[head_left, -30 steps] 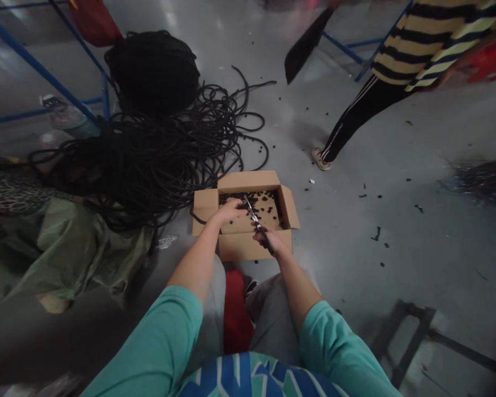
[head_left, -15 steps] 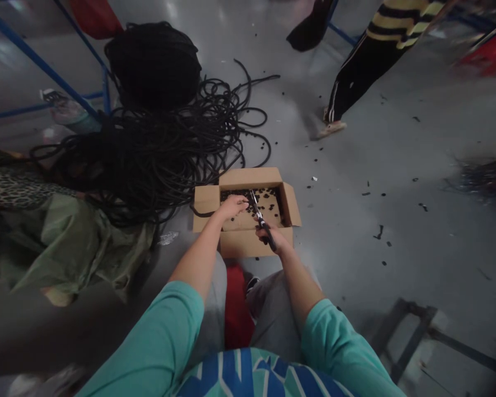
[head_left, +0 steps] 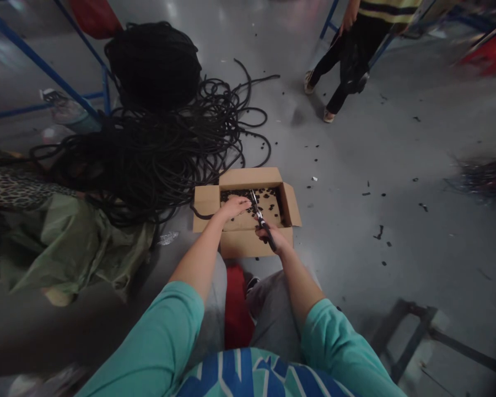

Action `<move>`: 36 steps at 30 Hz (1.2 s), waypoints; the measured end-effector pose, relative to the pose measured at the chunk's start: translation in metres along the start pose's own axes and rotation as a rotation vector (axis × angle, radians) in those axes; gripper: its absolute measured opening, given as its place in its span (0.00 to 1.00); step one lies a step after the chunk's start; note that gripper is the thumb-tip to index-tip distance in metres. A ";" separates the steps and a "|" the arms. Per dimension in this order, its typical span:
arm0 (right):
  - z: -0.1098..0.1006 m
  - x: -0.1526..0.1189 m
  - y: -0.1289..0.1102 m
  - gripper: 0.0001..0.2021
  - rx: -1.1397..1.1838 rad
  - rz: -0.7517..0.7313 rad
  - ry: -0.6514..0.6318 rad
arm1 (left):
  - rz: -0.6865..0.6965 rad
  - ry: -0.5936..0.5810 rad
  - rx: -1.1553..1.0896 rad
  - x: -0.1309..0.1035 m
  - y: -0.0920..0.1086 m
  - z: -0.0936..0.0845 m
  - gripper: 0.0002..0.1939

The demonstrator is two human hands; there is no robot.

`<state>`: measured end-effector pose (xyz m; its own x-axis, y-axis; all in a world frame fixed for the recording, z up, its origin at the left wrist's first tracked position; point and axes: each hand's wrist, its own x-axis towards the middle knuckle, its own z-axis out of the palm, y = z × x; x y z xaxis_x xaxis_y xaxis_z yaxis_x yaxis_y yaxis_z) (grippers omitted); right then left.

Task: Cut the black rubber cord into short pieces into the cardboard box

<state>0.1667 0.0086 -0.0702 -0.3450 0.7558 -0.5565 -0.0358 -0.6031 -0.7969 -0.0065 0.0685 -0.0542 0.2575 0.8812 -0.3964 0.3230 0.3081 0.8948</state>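
An open cardboard box [head_left: 250, 242] stands on the floor before my knees, with many small black cut pieces [head_left: 268, 194] inside. My right hand [head_left: 275, 238] grips black-handled scissors [head_left: 259, 216], whose blades point away over the box. Just left of the blades, my left hand [head_left: 235, 206] is closed on a black cord [head_left: 202, 215], its fingertips almost at the blades. The cord crosses the box's left flap from a large tangled heap of black cord [head_left: 149, 160]. Its end at my fingertips is too small to make out.
A big black coil [head_left: 155, 66] sits behind the heap, beside a blue metal frame [head_left: 45, 66]. At left, green cloth [head_left: 74, 242] covers a seated person's legs. Another person [head_left: 347, 60] is at upper right. A dark metal frame [head_left: 413, 331] lies lower right.
My left hand has moved slightly right towards the scissor blades, drawing the cord along. The person at upper right has stepped back and now shows both feet and a dark bag. The scissors barely moved.
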 end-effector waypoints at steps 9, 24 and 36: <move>0.001 0.001 0.001 0.29 -0.031 -0.006 0.003 | -0.009 0.034 0.053 -0.002 0.005 0.000 0.10; 0.001 0.000 0.000 0.29 -0.011 -0.023 -0.022 | -0.065 -0.040 -0.031 0.000 0.005 0.002 0.11; 0.004 -0.002 -0.002 0.25 -0.131 -0.028 0.069 | -0.149 -0.109 -0.093 0.003 -0.004 0.001 0.13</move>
<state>0.1639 0.0075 -0.0662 -0.2797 0.7905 -0.5448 0.0801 -0.5463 -0.8337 -0.0065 0.0697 -0.0589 0.3116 0.7812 -0.5410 0.2810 0.4681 0.8378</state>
